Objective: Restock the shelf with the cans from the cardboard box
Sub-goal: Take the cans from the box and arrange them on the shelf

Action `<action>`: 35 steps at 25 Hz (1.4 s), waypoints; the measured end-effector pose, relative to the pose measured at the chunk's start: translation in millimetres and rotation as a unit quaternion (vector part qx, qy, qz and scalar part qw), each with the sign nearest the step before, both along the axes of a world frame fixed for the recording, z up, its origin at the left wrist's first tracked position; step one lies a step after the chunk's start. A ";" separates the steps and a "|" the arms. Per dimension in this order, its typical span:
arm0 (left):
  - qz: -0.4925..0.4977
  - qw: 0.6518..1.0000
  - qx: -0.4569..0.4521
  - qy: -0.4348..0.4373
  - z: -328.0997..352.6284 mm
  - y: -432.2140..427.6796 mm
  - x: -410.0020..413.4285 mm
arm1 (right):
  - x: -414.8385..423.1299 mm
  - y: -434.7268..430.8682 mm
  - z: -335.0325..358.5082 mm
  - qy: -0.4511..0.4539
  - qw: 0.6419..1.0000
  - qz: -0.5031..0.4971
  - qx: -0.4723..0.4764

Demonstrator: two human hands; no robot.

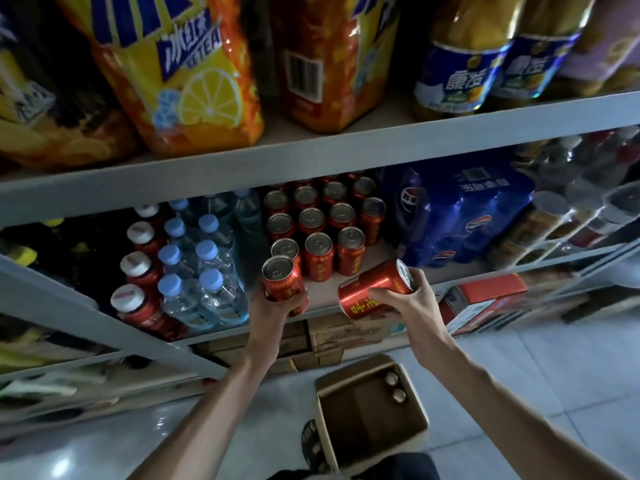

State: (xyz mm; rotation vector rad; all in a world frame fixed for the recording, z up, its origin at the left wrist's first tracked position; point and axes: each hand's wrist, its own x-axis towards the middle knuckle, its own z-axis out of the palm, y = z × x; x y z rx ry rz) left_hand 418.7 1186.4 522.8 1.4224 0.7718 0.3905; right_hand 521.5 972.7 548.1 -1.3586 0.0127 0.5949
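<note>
The left hand (pixel 277 308) holds one can (pixel 282 279) upright at the shelf (pixel 381 253) front. The right hand (pixel 407 296) grips a second can (pixel 372 289) lying tilted, top pointing right, so it probably needs turning upright.

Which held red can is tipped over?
The can in the right hand: it lies nearly sideways, top pointing right. The other can, in the left hand, stands upright at the shelf edge.

Red cans (pixel 318 256) (yellow lettering), brown cardboard box (pixel 370 408), blue-capped bottles (pixel 204 271).
</note>
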 end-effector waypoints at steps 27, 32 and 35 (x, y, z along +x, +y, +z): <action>0.083 0.983 0.155 0.060 -48.3 2.0 5.1 | 31.3 -12.0 -20.5 -0.001 0.996 0.069 -0.047; 0.095 0.978 0.172 0.071 -46.8 -0.7 6.1 | 31.2 -5.6 -19.8 -0.002 0.996 0.074 -0.050; 0.104 0.972 0.189 0.096 -42.1 -8.4 2.6 | 34.0 -1.3 -19.5 -0.010 0.995 0.084 -0.047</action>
